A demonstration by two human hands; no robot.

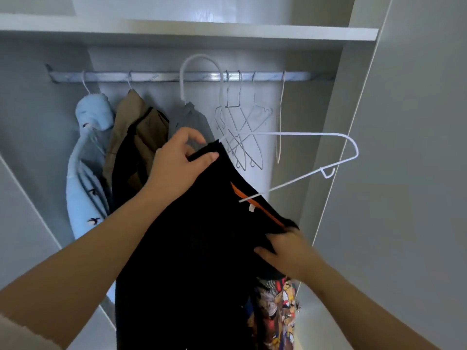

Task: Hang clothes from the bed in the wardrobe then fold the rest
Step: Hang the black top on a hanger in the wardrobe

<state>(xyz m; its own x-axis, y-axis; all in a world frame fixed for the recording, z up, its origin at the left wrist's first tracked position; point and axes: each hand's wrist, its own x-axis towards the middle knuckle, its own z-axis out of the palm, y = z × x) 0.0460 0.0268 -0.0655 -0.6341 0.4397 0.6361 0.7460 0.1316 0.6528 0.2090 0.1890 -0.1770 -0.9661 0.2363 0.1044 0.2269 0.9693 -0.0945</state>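
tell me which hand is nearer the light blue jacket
Left. The left hand pinches the black garment just right of the light blue jacket; the right hand grips it lower, much farther right.

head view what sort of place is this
An open wardrobe, likely in a bedroom. A metal rail carries hung clothes and empty wire hangers, a white shelf sits above it, and the left hand and right hand hold a black garment with a white hanger partly in it.
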